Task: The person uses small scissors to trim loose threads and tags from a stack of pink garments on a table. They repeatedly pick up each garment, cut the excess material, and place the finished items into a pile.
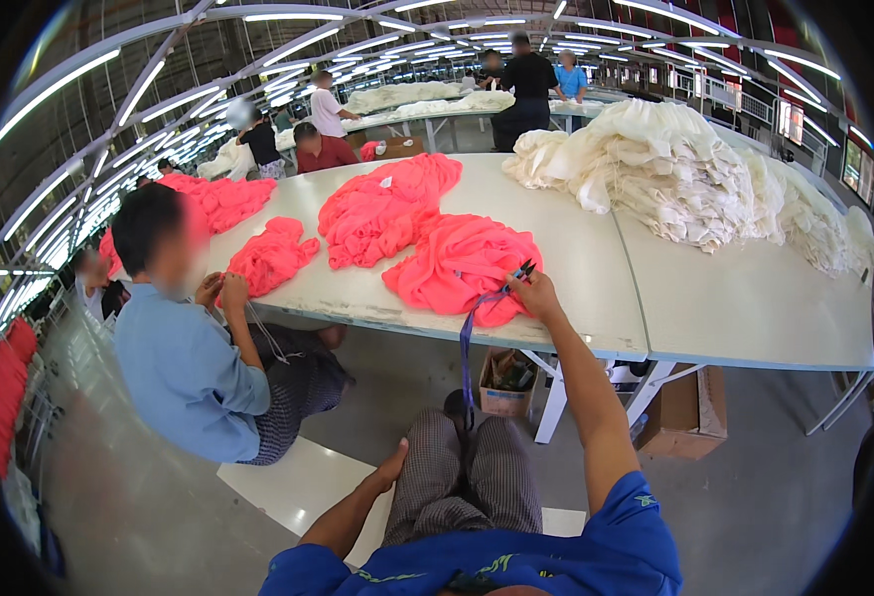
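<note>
My right hand (537, 292) is at the table edge, closed around a small pair of thread snips (520, 274) with dark blades pointing up. A purple ribbon (467, 350) runs from the snips down over the edge towards my lap. Under and beside that hand lies a crumpled heap of coral-pink fabric (459, 261). My left hand (392, 465) rests low against the side of my left thigh, below the table; its fingers are mostly hidden, and no object shows in it. A second coral-pink heap (381, 212) touches the first one from behind.
A large pile of cream fabric (660, 171) stands at the right on the white table (578, 246). Close at my left a seated co-worker (184, 357) handles a smaller pink heap (273, 257). Cardboard boxes (683, 425) sit beneath the table, near its white legs (552, 406). Several people work farther back.
</note>
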`<state>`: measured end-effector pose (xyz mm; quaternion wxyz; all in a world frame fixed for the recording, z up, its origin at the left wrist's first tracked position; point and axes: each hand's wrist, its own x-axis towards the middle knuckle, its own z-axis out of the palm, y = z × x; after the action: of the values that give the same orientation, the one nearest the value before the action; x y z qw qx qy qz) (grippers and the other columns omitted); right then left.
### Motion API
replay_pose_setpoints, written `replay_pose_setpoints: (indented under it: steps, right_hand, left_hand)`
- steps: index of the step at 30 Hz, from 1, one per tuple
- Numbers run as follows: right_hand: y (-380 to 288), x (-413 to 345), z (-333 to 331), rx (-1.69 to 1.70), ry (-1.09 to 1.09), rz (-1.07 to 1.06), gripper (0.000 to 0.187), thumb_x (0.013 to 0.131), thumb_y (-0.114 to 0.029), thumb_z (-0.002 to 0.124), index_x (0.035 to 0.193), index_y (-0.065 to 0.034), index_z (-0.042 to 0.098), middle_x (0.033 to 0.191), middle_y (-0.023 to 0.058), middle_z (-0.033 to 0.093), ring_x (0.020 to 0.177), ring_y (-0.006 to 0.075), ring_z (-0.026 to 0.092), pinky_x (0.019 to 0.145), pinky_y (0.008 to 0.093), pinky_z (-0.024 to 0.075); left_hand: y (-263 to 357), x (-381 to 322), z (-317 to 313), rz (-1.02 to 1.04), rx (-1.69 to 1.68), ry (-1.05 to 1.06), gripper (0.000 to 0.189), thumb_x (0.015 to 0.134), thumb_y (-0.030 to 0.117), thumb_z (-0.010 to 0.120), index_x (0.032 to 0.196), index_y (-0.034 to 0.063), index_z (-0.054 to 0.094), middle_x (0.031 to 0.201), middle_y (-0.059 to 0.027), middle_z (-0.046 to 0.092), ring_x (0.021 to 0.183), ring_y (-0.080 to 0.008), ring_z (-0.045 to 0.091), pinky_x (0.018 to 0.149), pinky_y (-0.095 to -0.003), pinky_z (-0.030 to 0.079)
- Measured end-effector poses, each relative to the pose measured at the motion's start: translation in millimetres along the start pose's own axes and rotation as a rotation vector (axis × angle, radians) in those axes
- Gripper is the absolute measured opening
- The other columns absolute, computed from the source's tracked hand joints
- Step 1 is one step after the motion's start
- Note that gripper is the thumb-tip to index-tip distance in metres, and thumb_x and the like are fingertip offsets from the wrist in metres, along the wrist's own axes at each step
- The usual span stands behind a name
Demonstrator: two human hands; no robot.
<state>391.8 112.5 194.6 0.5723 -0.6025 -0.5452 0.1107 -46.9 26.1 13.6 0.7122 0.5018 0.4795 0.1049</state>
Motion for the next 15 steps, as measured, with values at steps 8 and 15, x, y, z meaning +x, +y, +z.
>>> replay_pose_setpoints:
  steps: [8,15]
  right_hand:
    - [-21,-5,4,0.021,-0.006,-0.02,0.033,0.085,-0.035,0.07,0.092,-0.0026,0.068,0.08,0.0157,0.067,0.077,0.0258,0.065,0.071,0.0376,0.0493]
    - [-19,-9,-1,0.022,0.022,-0.096,0.033,0.084,-0.033,0.07,0.09,-0.001,0.066,0.077,0.0169,0.065,0.073,0.03,0.064,0.068,0.0386,0.0483]
  left_hand:
    - [4,17,-23,0.058,-0.448,0.038,0.075,0.099,0.059,0.03,0.148,0.0024,0.03,0.147,-0.0184,0.039,0.128,-0.0336,0.044,0.104,-0.0433,0.04]
    - [9,15,-1,0.017,-0.4,0.05,0.073,0.099,0.057,0.029,0.147,0.0016,0.031,0.145,-0.0187,0.041,0.127,-0.0336,0.045,0.103,-0.0429,0.041]
